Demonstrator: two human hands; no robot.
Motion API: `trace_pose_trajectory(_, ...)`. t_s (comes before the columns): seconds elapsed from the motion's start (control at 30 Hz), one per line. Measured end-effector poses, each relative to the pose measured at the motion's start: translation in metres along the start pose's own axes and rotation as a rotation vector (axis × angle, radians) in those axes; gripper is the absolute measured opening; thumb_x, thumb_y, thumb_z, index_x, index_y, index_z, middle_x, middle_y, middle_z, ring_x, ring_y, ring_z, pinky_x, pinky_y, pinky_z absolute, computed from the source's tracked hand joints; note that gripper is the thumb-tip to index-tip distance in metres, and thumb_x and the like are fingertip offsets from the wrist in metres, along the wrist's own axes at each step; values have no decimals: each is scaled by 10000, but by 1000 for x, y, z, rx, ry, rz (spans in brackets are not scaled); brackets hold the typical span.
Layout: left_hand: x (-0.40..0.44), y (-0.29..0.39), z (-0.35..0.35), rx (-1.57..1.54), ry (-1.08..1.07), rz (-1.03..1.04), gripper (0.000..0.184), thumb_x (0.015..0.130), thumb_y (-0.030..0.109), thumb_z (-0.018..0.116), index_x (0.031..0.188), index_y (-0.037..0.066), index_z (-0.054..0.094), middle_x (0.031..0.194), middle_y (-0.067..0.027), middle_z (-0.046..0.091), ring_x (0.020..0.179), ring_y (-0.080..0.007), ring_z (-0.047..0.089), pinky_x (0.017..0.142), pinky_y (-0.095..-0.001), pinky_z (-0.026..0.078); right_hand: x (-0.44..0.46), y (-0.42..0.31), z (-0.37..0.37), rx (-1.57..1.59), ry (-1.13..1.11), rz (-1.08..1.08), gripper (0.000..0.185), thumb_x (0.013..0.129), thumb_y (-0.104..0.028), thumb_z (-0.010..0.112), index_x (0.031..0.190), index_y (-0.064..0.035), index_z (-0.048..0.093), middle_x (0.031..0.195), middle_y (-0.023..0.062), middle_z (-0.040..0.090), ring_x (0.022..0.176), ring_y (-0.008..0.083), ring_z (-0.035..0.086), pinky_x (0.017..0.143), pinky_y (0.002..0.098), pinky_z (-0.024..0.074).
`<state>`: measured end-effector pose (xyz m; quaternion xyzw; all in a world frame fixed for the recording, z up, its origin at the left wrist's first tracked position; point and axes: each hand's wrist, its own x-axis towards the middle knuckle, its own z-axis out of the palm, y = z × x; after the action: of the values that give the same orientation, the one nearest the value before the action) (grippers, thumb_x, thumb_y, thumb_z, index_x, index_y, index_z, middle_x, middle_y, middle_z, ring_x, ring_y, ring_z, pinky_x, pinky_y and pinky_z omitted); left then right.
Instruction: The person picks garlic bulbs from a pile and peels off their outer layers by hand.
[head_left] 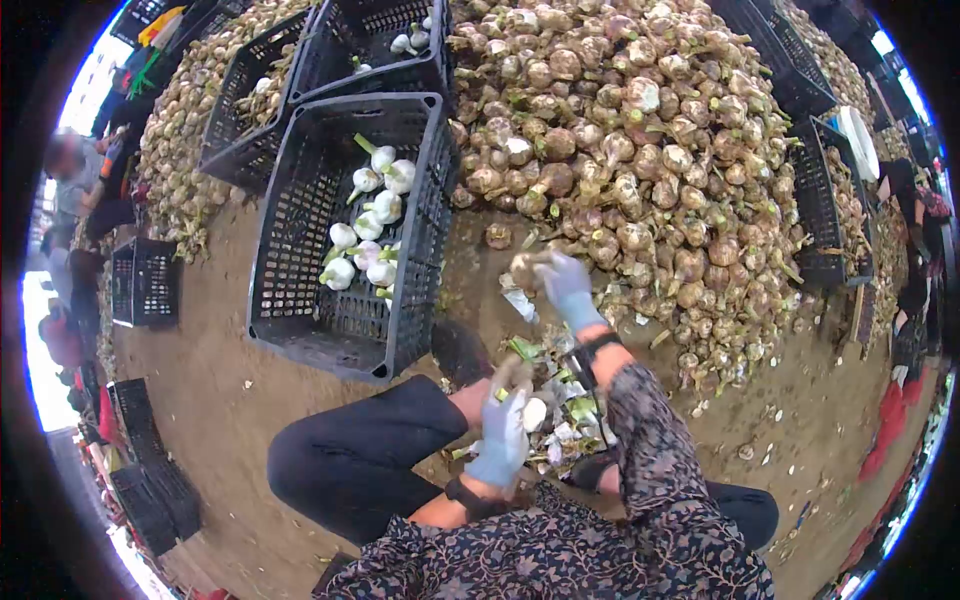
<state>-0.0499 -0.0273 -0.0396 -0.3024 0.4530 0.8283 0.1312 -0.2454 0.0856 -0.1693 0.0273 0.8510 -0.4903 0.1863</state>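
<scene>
Grey-gloved, the left hand [503, 430] has half-curled fingers, hold unclear; just beside it at two o'clock sits a round white bulb [535, 413]; farther off, toward one o'clock, the right hand [563, 280] bends beside the garlic heap [640, 180], grasp unclear.

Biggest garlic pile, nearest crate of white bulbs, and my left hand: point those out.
Biggest garlic pile [640, 180], head view: heap's middle.
Nearest crate of white bulbs [425, 250], head view: right wall.
Left hand [504, 424], head view: back of the glove.
</scene>
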Motion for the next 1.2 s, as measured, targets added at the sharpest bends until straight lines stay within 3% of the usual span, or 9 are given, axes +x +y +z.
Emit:
trace_pose_trajectory(0.1,2,17,1,-93,-8,6,645,911,111,566,1448,94,209,1232,-138,502,879,-167,632,632,-234,535,-97,-75,-54,502,-222,83,229,871,-147,576,1051,-31,655,739,48,660,612,91,601,517,227,467)
trace_pose_trajectory(0.17,13,12,4,81,-34,242,770,816,54,695,1438,23,241,1248,-128,492,1052,-157,543,857,-255,479,-141,-94,-75,535,-379,121,276,878,-191,529,1039,5,637,672,33,623,536,74,548,476,193,404)
trace_pose_trajectory(0.3,-9,26,11,362,-362,292,762,767,75,750,1401,11,332,1254,-92,500,1110,-140,498,917,-264,444,-199,-112,-93,701,-143,84,283,901,-180,525,1115,-10,596,700,3,602,491,37,472,453,186,361)
trace_pose_trajectory(0.43,-35,21,23,215,-400,358,750,739,42,754,1375,32,356,1262,-71,488,1125,-141,489,916,-272,438,-250,-117,-89,743,-74,52,414,848,-281,682,1141,-13,566,960,-1,621,805,49,553,654,212,448)
trace_pose_trajectory(0.53,-57,24,23,628,-426,711,733,728,72,776,1349,34,389,1246,-71,507,1093,-134,510,892,-265,445,-280,-111,-82,842,-29,11,355,863,-231,668,1135,-20,580,1017,11,629,892,69,563,742,232,462)
trace_pose_trajectory(0.87,-121,39,45,24,-564,113,495,825,216,705,1221,16,485,1031,-74,608,866,-131,610,742,-253,524,-343,-104,-104,1217,-107,98,304,901,-90,555,1196,-20,576,860,22,639,597,64,563,495,174,438)
trace_pose_trajectory(1.03,-112,41,48,232,-611,307,486,826,149,702,1231,-6,484,1048,-81,607,880,-132,612,740,-263,534,-357,-124,-123,1256,-146,-151,334,882,-123,600,1185,14,573,1022,69,630,710,94,609,584,218,491)
trace_pose_trajectory(1.13,-113,38,47,370,-573,419,593,789,158,745,1278,-21,461,1107,-80,586,909,-130,602,763,-254,520,-354,-126,-120,405,216,-261,312,839,-142,634,1096,32,598,945,70,639,828,116,575,737,275,468)
trace_pose_trajectory(1.2,-114,33,43,465,-553,527,724,761,264,785,1318,-34,429,1172,-91,558,986,-141,577,824,-255,490,-349,-111,-116,391,221,-278,283,831,-130,627,1066,28,605,902,68,639,813,117,573,721,285,466)
